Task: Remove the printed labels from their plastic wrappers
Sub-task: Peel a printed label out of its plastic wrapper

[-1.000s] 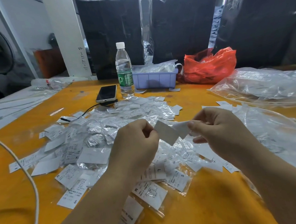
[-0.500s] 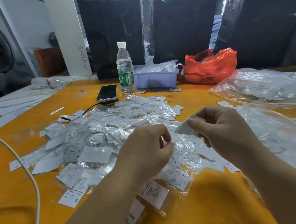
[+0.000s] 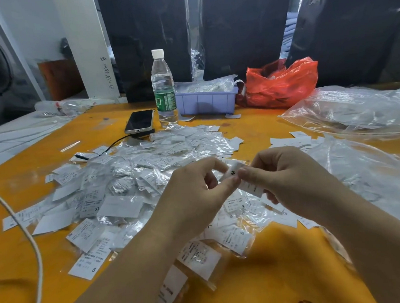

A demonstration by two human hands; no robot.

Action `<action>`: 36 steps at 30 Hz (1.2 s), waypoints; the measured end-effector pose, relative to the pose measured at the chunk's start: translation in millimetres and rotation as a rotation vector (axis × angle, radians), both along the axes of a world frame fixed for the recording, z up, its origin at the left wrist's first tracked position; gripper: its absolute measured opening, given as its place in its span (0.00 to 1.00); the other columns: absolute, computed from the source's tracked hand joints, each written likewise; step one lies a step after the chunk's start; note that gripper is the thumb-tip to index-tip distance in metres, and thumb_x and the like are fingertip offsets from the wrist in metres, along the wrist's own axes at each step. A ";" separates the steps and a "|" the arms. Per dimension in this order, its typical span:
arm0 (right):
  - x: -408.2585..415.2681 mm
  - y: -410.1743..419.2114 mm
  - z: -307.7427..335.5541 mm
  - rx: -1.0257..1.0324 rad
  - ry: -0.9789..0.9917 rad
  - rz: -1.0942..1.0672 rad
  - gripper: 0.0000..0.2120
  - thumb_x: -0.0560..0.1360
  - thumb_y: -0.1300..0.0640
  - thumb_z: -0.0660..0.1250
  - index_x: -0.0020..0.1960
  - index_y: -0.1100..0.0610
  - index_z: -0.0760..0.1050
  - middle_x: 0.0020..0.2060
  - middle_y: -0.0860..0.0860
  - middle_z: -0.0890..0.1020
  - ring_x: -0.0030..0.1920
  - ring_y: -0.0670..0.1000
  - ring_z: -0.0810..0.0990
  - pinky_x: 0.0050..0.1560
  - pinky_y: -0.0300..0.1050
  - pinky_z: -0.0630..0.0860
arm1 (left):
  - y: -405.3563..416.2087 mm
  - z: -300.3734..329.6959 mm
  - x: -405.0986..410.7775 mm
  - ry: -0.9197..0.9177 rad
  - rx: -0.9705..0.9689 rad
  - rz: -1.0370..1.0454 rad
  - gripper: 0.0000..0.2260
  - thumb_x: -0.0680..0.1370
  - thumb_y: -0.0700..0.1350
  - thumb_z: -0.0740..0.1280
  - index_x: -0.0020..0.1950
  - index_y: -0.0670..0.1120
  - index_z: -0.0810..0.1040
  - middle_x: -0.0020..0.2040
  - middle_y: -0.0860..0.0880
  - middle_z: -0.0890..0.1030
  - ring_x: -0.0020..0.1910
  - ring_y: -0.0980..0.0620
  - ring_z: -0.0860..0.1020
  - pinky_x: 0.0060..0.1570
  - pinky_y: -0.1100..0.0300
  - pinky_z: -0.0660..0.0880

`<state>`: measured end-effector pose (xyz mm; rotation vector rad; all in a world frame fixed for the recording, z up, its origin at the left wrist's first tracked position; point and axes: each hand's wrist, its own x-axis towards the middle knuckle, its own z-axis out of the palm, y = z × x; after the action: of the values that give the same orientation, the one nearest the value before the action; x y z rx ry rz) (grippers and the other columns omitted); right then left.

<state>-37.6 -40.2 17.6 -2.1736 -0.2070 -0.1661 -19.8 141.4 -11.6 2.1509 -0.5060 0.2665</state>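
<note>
The orange surface (image 3: pixel 282 274) is covered in its middle by a big heap of wrapped labels (image 3: pixel 135 178), so most of the job is judged left to do. Large clear bags (image 3: pixel 354 110) are seen on the right side. Loose bare labels (image 3: pixel 291 140) are scattered just beyond the hands, likely ones already taken out. A purple tray (image 3: pixel 205 101) with plastic in it is placed at the back, beside a red bag (image 3: pixel 281 84). One label marked M (image 3: pixel 233 172) is held above the heap between both hands. It is pinched by the left hand (image 3: pixel 196 197) with thumb and forefinger, and gripped by the curled fingers (image 3: pixel 253 174) of the right hand (image 3: pixel 295 178). Whether its wrapper is off cannot be told.
</note>
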 end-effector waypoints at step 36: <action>-41.5 -66.1 6.5 -0.575 0.050 -0.124 0.21 0.74 0.71 0.60 0.46 0.45 0.77 0.43 0.41 0.79 0.43 0.39 0.78 0.38 0.29 0.71 | -67.0 30.5 -20.8 -0.111 0.022 0.039 0.05 0.78 0.44 0.65 0.44 0.50 0.78 0.39 0.55 0.81 0.39 0.55 0.79 0.36 0.52 0.79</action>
<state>-79.1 -106.3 24.0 -2.7617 -0.0971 -0.1323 -40.6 74.3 18.9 2.1771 -0.5332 0.4057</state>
